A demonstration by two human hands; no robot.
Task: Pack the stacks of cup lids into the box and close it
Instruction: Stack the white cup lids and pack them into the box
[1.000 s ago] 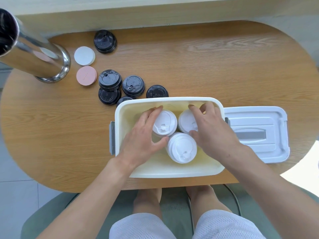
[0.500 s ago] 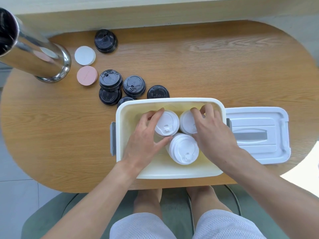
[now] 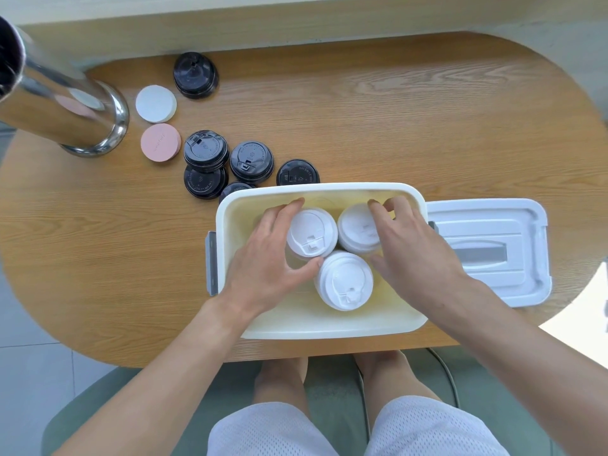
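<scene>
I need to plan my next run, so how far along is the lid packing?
Done: three white lid stacks stand in the box. In hand: left hand and right hand each grip a rear stack. Left: black lid stacks on the table, and the box lid lies beside.

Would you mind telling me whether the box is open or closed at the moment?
Open: the box has no cover on, and its lid lies on the table beside it.

Café-like spot, oval wooden table [image 3: 362, 103], takeaway cup lids [image 3: 251, 161]
</scene>
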